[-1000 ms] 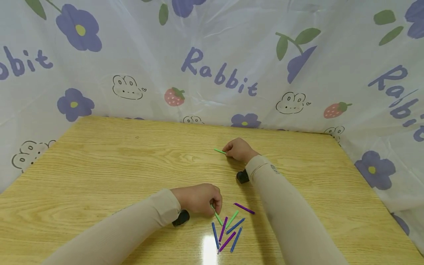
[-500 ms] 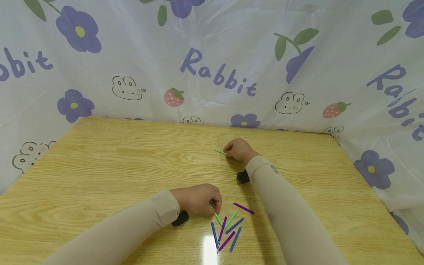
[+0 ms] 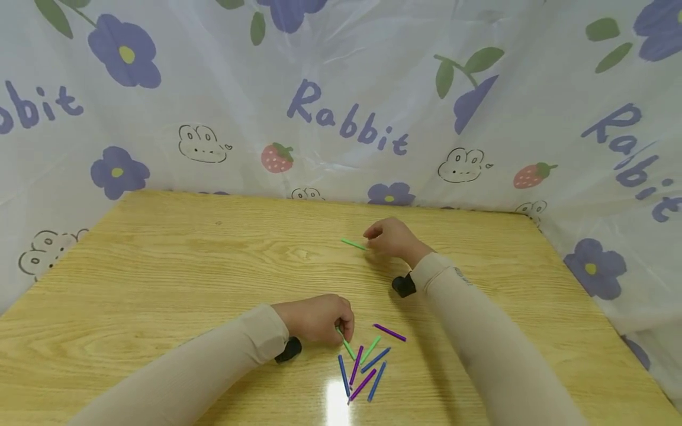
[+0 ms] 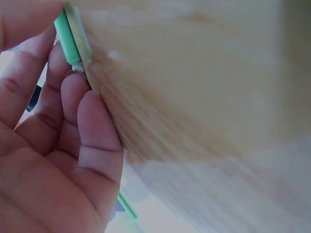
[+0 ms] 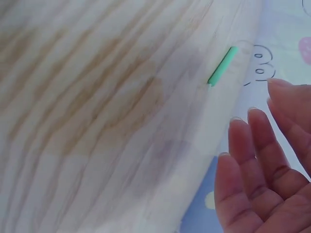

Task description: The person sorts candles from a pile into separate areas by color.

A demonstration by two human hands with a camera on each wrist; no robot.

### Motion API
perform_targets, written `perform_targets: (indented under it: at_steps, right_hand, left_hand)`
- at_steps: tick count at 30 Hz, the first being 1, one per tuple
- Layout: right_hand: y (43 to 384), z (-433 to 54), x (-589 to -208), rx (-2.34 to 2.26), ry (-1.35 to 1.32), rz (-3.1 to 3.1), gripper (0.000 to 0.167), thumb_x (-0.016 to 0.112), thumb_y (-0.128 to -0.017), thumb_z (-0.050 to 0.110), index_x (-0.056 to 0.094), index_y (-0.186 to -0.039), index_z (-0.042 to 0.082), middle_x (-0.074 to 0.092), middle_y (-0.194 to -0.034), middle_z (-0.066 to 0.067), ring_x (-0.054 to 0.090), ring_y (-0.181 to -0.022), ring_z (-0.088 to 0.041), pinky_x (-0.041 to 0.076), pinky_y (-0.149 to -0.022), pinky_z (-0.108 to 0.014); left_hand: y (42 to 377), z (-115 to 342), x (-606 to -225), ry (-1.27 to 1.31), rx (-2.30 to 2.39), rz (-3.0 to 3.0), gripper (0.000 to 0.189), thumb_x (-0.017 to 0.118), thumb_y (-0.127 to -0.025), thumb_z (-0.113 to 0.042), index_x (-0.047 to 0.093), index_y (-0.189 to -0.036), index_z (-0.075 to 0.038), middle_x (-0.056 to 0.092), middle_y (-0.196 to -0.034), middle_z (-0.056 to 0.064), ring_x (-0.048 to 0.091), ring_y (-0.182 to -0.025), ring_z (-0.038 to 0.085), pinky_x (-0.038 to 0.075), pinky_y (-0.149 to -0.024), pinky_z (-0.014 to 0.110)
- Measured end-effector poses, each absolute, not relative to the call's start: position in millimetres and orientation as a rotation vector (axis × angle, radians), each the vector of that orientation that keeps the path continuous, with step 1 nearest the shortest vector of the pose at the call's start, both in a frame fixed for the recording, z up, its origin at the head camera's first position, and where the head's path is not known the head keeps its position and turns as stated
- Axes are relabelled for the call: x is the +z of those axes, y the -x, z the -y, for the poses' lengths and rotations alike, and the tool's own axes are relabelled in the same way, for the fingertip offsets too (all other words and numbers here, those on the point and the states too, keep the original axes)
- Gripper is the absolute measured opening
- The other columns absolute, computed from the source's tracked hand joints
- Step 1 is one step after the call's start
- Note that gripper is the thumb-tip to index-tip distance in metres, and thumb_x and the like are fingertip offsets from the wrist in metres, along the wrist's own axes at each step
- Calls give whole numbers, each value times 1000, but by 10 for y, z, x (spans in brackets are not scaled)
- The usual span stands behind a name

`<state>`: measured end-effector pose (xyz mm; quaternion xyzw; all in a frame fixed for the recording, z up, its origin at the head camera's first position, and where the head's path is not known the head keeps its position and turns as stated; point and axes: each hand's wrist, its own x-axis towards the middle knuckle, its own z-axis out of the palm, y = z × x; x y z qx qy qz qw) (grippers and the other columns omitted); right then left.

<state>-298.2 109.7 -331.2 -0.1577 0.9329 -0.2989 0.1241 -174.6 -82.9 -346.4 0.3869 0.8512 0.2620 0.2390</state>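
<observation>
My left hand (image 3: 319,319) pinches a thin green candle (image 3: 348,349) low over the table; in the left wrist view this candle (image 4: 68,41) shows a pale wick end by the fingertips. Farther back, a second green candle (image 3: 353,244) lies on the wood. Just right of it is my right hand (image 3: 394,239), its fingers apart from the candle and holding nothing. The right wrist view shows that candle (image 5: 223,66) on the table beyond the loosely spread fingers (image 5: 241,138).
Close in front of the left hand lie a third green candle (image 3: 370,349), three purple candles (image 3: 390,332) and three blue candles (image 3: 375,360) in a loose cluster. The wooden table (image 3: 160,266) ends at a printed cloth (image 3: 341,77) behind.
The right hand has let go of the far green candle and drawn slightly right, leaving it on the table. The left hand keeps its pinch with hardly any movement.
</observation>
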Motion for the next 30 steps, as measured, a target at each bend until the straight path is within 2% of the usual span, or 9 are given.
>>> perform_targets:
  at_steps: [18,30]
  right_hand:
    - [2575,-1229,-3299,-1006,557,-2706,25,65,-92,10,67,-116,2,66,-110,-10,61,-99,-24,50,-84,-38]
    - [2265,-1241,-3320,-985,645,-2658,22,67,-90,10,69,-112,5,67,-104,-5,60,-96,-19,50,-84,-36]
  left_hand:
    - [1709,819,-3458,-1063,699,-2362,20,62,-78,10,67,-76,-9,55,-81,-5,46,-74,5,43,-70,19]
    - [1724,818,-3480,-1080,662,-2368,19,63,-79,8,66,-75,-10,55,-80,-5,44,-73,4,42,-68,19]
